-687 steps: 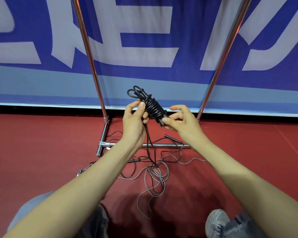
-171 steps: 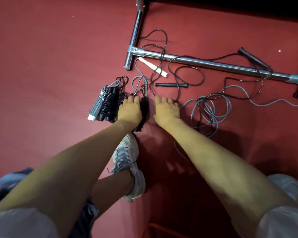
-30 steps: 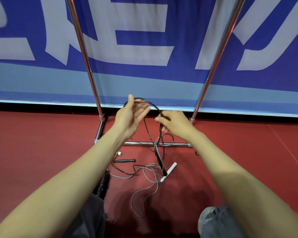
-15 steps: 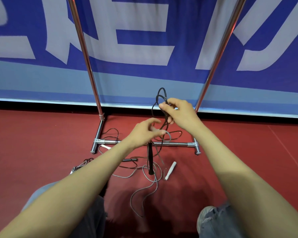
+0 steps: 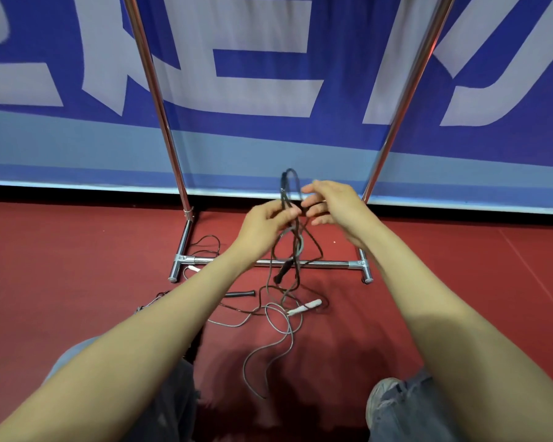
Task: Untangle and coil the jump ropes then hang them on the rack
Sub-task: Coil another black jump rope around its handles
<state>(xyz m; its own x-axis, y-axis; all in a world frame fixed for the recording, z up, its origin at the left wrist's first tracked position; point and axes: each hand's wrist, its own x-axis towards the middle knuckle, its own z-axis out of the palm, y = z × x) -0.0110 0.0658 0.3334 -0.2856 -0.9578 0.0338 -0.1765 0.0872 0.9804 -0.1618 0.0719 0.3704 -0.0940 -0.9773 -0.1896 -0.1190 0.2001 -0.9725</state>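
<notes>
- Head view, upper half: a blue and white banner [image 5: 268,74] runs across the whole frame; below it lies red floor [image 5: 61,266]
- chrome rack [image 5: 160,116] stands at the middle, two uprights rising out of the top of the frame, its base bar on the floor
- both forearms reach in from the bottom corners and meet at the centre
- left hand [image 5: 265,224] pinches strands of the black jump rope [image 5: 289,180] between thumb and fingers; a loop stands up above it
- right hand [image 5: 336,202] sits just right of that loop, fingers partly curled and blurred; whether it grips the rope, I cannot tell
- a black handle [image 5: 283,272] dangles below the hands, in front of the base bar
- grey jump rope [image 5: 278,342] lies in loose tangles on the floor at lower centre; its white handle [image 5: 305,307] rests beside it
</notes>
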